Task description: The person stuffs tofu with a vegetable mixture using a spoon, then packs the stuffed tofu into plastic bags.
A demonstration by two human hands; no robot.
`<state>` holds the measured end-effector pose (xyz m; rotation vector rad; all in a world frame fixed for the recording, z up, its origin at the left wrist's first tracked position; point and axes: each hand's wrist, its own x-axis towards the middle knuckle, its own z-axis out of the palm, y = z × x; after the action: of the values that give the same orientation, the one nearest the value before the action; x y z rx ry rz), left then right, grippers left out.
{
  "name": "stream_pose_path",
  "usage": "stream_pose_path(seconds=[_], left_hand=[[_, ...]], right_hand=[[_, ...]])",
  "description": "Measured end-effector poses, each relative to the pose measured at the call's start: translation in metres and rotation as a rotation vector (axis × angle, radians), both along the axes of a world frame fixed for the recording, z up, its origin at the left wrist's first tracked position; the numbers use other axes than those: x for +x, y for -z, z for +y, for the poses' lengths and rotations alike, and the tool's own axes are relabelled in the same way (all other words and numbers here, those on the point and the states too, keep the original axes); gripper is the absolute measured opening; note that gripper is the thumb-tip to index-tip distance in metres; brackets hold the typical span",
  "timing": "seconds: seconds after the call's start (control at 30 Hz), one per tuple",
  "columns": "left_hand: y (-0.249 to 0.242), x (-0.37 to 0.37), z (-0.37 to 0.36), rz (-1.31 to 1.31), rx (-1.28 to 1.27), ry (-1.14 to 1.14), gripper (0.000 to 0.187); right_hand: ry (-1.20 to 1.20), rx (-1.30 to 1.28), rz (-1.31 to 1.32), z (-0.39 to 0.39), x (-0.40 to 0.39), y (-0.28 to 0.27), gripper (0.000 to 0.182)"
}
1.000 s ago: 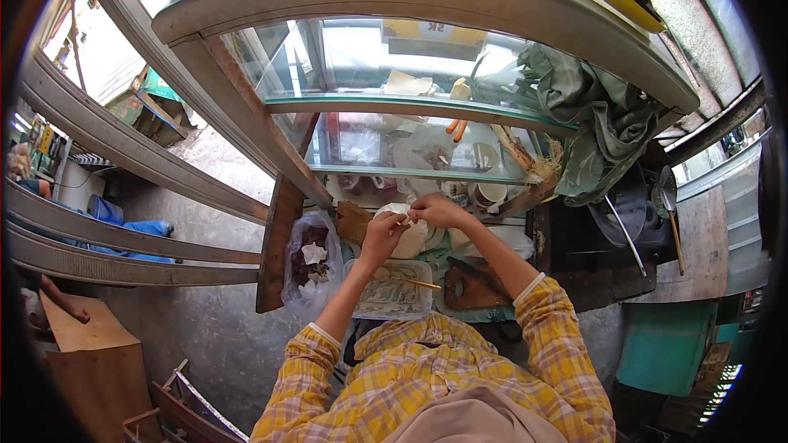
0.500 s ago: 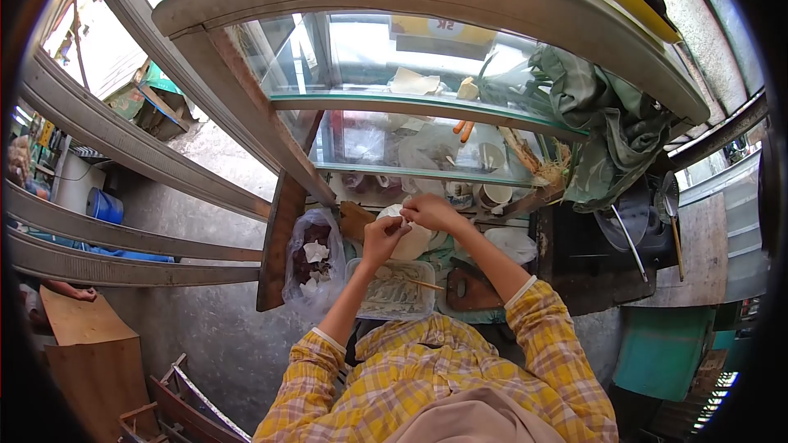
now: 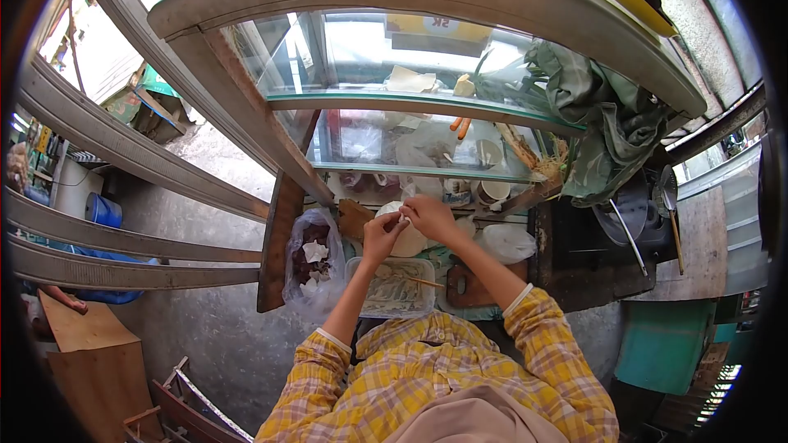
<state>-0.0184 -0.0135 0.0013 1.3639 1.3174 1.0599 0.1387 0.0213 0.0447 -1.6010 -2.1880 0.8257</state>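
Observation:
My left hand [image 3: 384, 235] and my right hand [image 3: 427, 216] meet fingertip to fingertip, pinching a small whitish piece [image 3: 404, 217] too small to make out. Right behind and below them lies a round white item [image 3: 410, 243], partly covered by my hands. Nearer my body, a clear rectangular tub [image 3: 396, 304] holds a pale, floury mix with a thin stick [image 3: 425, 283] across it. Left of the tub stands a plastic bag [image 3: 300, 291] with dark contents and white scraps. A brown wooden board [image 3: 474, 288] is under my right forearm.
A glass display case [image 3: 427, 98] rises ahead, with carrots [image 3: 461, 127] inside. Green cloth [image 3: 611, 139] hangs at its right. A black stove [image 3: 591, 242] with utensils stands on the right. Beside the board lies a white plastic bag [image 3: 506, 243]. Another person's hand [image 3: 66, 299] shows far left.
My hands stay together with only small finger shifts. The other person's hand at the far left has moved slightly. The camera view has shifted a little.

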Motion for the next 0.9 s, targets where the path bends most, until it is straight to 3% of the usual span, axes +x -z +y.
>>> stream_pose_path(seconds=[0.07,0.2,0.7,0.9], left_hand=[[-0.018,0.002,0.0,0.038,-0.009,0.004,0.028],[0.003,0.001,0.0,0.08,0.027,-0.015,0.029],[-0.003,0.004,-0.001,-0.04,0.063,0.129,0.023],[0.006,0.007,0.004,-0.116,0.061,0.109,0.025]], right_hand=[[0.086,0.12,0.104,-0.018,-0.002,-0.001,0.025],[0.167,0.211,0.277,-0.04,-0.004,-0.014,0.036],[0.154,0.283,0.259,-0.04,0.0,0.003,0.039],[-0.095,0.425,0.137,-0.023,0.008,-0.009,0.051]])
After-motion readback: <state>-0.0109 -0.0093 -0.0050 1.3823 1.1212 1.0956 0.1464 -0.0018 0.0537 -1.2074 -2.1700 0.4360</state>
